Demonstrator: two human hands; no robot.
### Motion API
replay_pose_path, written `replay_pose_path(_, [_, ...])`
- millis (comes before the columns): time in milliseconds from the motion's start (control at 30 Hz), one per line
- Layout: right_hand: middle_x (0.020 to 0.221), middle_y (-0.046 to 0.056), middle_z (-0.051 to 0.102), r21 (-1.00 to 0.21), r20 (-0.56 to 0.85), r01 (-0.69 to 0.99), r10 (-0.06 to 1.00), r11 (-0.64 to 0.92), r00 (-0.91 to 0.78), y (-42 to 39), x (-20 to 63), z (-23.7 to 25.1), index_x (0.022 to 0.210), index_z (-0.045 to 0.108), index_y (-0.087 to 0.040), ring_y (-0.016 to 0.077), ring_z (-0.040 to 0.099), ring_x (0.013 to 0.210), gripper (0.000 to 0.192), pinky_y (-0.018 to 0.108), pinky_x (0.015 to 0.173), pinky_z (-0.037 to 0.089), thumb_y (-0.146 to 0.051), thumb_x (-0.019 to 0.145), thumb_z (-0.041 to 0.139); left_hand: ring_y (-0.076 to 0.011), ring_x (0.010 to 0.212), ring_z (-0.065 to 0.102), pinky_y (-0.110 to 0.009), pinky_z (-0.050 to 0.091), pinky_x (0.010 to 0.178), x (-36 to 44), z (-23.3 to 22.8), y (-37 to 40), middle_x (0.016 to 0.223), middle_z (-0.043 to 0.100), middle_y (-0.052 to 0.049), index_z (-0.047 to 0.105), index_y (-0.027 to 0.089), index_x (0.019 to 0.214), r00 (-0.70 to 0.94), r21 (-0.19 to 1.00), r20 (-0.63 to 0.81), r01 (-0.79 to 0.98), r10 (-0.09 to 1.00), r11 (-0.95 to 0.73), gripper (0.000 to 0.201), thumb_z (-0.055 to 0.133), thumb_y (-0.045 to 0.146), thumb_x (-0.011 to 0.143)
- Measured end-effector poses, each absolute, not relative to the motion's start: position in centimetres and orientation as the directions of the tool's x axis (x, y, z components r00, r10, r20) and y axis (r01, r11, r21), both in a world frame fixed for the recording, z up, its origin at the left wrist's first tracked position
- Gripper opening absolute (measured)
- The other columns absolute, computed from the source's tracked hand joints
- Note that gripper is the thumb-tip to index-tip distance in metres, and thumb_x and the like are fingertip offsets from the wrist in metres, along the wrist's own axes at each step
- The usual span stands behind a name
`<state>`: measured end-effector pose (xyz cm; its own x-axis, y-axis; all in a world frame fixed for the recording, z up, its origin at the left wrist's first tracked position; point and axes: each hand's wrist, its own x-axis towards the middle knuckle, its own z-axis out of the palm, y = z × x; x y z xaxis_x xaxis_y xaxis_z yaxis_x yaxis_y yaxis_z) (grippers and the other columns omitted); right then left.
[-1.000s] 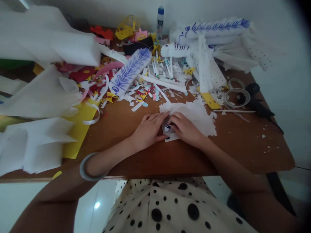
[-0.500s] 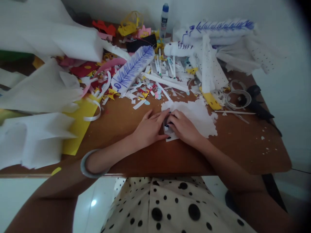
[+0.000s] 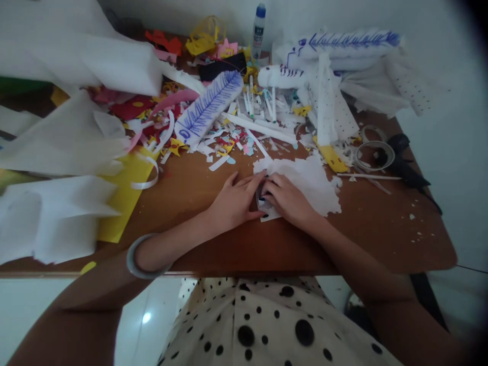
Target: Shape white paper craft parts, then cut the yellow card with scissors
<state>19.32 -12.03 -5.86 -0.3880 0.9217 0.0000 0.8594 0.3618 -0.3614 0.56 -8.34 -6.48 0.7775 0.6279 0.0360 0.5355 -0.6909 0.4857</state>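
A torn-edged sheet of white paper [image 3: 316, 188] lies on the brown table in front of me. My left hand [image 3: 236, 201] rests at the paper's left edge, fingers stretched out and thumb spread below, pressing near its corner. My right hand [image 3: 287, 198] is on the paper beside it, with its fingers curled in and pinched together. Between the two hands, a small greyish-white piece shows by the right fingertips; what it is I cannot make out. The hands' fingertips nearly meet.
Paper scraps, several markers [image 3: 251, 99] and a blue-drawn white paper shape [image 3: 209, 109] cover the back. A glue bottle [image 3: 258, 33] stands upright there. To the right are a tape roll [image 3: 374, 155] and a black glue gun [image 3: 406, 170]. White sheets and yellow paper [image 3: 127, 203] lie left.
Both hands stay in nearly the same place on the paper. The right fingers have shifted only very slightly.
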Motion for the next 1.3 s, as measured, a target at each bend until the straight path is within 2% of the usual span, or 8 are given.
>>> replay_pose_path(500, [0.109,0.014,0.056,-0.308,0.001,0.865,0.91,0.395,-0.415,-12.2,19.2,-5.6,0.097,0.057,-0.016,0.0279,0.049,0.101,0.011,0.042,0.086,0.043,-0.023,0.091,0.051,-0.0248,0.135,0.041,-0.051,0.015,0.115,0.7,-6.2,-8.4,0.146,0.044,-0.016,0.018,0.018,0.146,0.772,0.484,0.021,0.549,0.636,-0.682,0.085,0.066,0.04,0.08])
replay_pose_path(667, [0.101,0.012,0.055,-0.385,0.042,0.853,0.93,0.353,-0.366,-12.4,19.0,-5.6,0.09,0.053,-0.018,0.0259,0.049,0.094,0.003,0.039,0.083,0.044,-0.019,0.087,0.055,-0.0243,0.134,0.042,-0.051,0.015,0.115,0.6,-6.2,-8.4,0.145,0.045,-0.015,0.019,0.019,0.146,0.772,0.491,0.03,0.541,0.635,-0.682,0.085,0.067,0.041,0.079])
replay_pose_path(833, [0.097,0.012,0.053,-0.465,0.11,0.834,0.954,0.297,-0.279,-12.7,18.9,-6.3,0.093,0.047,-0.018,0.0259,0.049,0.091,0.012,0.039,0.079,0.044,-0.018,0.083,0.054,-0.0244,0.135,0.042,-0.051,0.014,0.115,0.6,-6.2,-8.4,0.146,0.044,-0.015,0.02,0.019,0.146,0.769,0.485,0.032,0.546,0.638,-0.683,0.084,0.066,0.043,0.08])
replay_pose_path(967, [0.098,0.01,0.056,-0.551,0.135,0.78,0.954,0.297,-0.267,-12.7,19.0,-6.5,0.095,0.047,-0.019,0.0242,0.051,0.092,0.012,0.038,0.081,0.043,-0.015,0.084,0.045,-0.0252,0.135,0.04,-0.051,0.016,0.115,0.4,-6.0,-8.2,0.146,0.044,-0.016,0.02,0.019,0.147,0.784,0.464,0.059,0.527,0.618,-0.712,0.082,0.063,0.046,0.082])
replay_pose_path(1033, [0.097,0.009,0.058,-0.593,0.154,0.752,0.957,0.288,-0.245,-12.7,19.3,-6.2,0.096,0.048,-0.02,0.0226,0.052,0.091,0.014,0.037,0.082,0.043,-0.014,0.086,0.041,-0.0256,0.136,0.04,-0.049,0.02,0.113,0.2,-5.6,-7.8,0.144,0.046,-0.015,0.026,0.018,0.145,0.798,0.436,0.096,0.504,0.595,-0.746,0.075,0.059,0.046,0.085])
replay_pose_path(1100, [0.096,0.008,0.058,-0.592,0.176,0.757,0.961,0.277,-0.215,-12.6,19.9,-5.8,0.097,0.049,-0.02,0.0222,0.053,0.09,0.016,0.037,0.082,0.043,-0.013,0.086,0.04,-0.0248,0.134,0.041,-0.044,0.027,0.109,-0.3,-4.9,-7.2,0.142,0.049,-0.013,0.038,0.02,0.14,0.823,0.386,0.144,0.464,0.549,-0.797,0.056,0.052,0.042,0.09])
replay_pose_path(1167, [0.096,0.009,0.059,-0.559,0.19,0.787,0.964,0.261,-0.185,-12.4,20.8,-5.5,0.097,0.051,-0.02,0.0227,0.053,0.09,0.016,0.037,0.082,0.043,-0.013,0.086,0.041,-0.0234,0.129,0.045,-0.04,0.032,0.104,-0.8,-4.2,-6.4,0.136,0.054,-0.009,0.05,0.023,0.132,0.871,0.308,0.192,0.384,0.452,-0.87,0.038,0.044,0.033,0.095])
replay_pose_path(1300, [0.097,0.01,0.06,-0.495,0.187,0.844,0.974,0.207,-0.129,-12.1,22.3,-5.2,0.097,0.052,-0.02,0.0245,0.054,0.089,0.017,0.039,0.081,0.043,-0.012,0.085,0.042,-0.0213,0.099,0.056,-0.038,0.037,0.089,-1.6,-3.2,-5.1,0.102,0.065,-0.007,0.061,0.028,0.123,0.963,0.164,0.143,0.206,0.23,-0.965,0.032,0.042,0.032,0.096])
